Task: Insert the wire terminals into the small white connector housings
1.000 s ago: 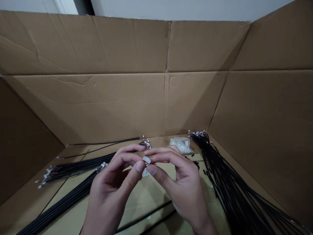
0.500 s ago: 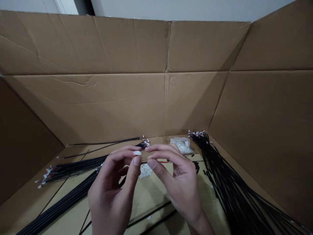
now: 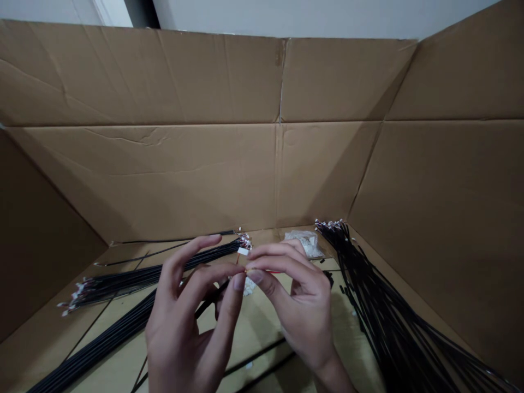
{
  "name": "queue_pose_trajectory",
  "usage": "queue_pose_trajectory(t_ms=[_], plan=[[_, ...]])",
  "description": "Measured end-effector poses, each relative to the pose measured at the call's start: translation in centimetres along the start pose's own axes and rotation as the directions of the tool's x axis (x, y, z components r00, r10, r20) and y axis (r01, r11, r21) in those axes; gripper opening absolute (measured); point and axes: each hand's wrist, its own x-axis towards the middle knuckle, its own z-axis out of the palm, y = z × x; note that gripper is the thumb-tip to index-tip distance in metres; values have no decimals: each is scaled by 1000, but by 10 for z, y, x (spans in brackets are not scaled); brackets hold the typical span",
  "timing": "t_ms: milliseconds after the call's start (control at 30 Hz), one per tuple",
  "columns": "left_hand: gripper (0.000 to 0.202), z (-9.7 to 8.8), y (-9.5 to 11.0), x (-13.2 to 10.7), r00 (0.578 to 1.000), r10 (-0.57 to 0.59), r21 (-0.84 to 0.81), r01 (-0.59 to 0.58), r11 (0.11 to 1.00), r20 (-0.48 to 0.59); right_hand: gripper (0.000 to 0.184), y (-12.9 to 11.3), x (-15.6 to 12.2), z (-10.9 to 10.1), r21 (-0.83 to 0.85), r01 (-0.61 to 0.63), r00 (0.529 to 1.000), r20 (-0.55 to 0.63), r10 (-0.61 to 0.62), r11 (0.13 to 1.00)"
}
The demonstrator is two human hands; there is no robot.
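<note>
Thumb and forefinger of the left hand (image 3: 190, 322) are forming a tight pinch, while the next finger is standing up and apart; curled fingers beneath are apparently gripping a black cable (image 3: 212, 298). Thumb and forefinger of the right hand (image 3: 301, 305) are meeting them tip to tip, also nearly closed, and are seemingly nipping a thin wire end (image 3: 249, 271), though it is showing too small to be sure. Just above this meeting point, a white connector (image 3: 243, 251) is sitting at the top of a thin orange-red lead (image 3: 238, 258).

The step in hand is looking like fine fingertip work on a loose wire beside the connector. The next move is probably calling for a steady left hold and a small, exact right-hand motion, without tugging the lead.

Beyond and below the fingers, small white parts (image 3: 249, 287) are lying on the yellowish board (image 3: 262, 316). Farther off, a clear bag (image 3: 307, 241) is resting near the cardboard wall (image 3: 196, 180), and black cable bundles are lying to the left (image 3: 108, 330) and the right (image 3: 364, 284).
</note>
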Motion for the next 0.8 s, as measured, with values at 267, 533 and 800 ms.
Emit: queue_pose_trajectory(t_ms=[267, 533, 800], plan=[[19, 2, -1, -1, 1000, 3, -37, -2, 999, 16, 15, -1, -3, 7, 122, -129, 992, 20, 128, 984], [11, -6, -3, 6, 993, 15, -21, -13, 1000, 116, 6, -2, 2, -13, 365, -590, 802, 367, 471, 720], [11, -7, -11, 6, 909, 255, -28, -261, 965, 329, 15, 2, 9, -24, 313, -703, 704, 436, 561, 638]])
